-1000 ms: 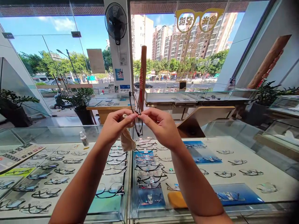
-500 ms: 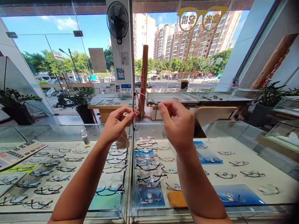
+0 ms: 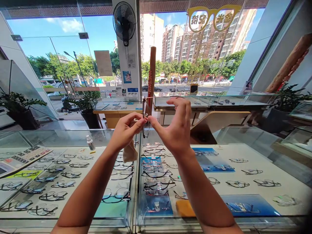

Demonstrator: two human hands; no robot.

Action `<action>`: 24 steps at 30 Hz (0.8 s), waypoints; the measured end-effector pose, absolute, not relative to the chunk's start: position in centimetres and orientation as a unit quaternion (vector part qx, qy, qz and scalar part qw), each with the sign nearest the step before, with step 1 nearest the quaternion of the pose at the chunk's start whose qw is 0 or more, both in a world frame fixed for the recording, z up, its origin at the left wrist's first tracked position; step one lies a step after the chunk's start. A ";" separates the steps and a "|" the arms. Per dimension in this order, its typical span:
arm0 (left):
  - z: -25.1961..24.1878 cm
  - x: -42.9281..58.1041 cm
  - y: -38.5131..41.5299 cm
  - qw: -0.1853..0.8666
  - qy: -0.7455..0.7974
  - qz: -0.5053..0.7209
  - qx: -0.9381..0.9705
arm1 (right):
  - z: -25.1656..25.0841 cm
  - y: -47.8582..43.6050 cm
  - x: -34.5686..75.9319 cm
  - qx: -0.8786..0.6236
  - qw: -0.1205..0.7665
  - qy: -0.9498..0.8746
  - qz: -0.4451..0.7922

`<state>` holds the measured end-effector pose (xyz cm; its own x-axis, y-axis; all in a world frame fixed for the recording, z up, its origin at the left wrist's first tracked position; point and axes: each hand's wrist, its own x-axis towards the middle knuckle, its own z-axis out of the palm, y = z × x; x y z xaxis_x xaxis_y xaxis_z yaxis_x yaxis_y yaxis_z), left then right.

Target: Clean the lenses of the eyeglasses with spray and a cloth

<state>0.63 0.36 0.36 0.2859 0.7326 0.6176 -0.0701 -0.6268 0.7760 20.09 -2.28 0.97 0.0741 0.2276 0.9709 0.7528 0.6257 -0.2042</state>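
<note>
My left hand point(image 3: 127, 130) pinches a thin metal eyeglass frame point(image 3: 145, 117) by its front, which stands upright just past my fingertips. A beige lens cloth point(image 3: 129, 153) hangs from under that hand, between its fingers and the frame. My right hand point(image 3: 177, 125) is raised with its fingers apart, its thumb reaching to the frame near my left fingertips. One thin temple arm point(image 3: 159, 97) stretches level toward the right hand's upper fingertips. Whether those fingertips touch the arm is hard to see.
Below my hands lies a glass display counter point(image 3: 60, 134) holding rows of spectacles point(image 3: 156, 174). A small white bottle point(image 3: 90, 143) stands on it at left. Beyond are glass cases, potted plants, a wall fan point(image 3: 124, 23) and large windows.
My right hand has moved back left, its thumb returning to the frame. The temple arm now lies level and the cloth hangs slightly differently. The view has shifted a little.
</note>
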 end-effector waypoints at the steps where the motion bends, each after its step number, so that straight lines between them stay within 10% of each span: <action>1: 0.4 0.7 0.3 0.362 0.235 0.551 0.714 | 0.9 -2.2 20.0 -0.381 0.625 -0.648 -0.212; 24: 0.6 0.6 0.6 0.270 0.262 0.658 0.652 | 0.9 -2.1 20.7 -0.448 0.546 -0.688 -0.167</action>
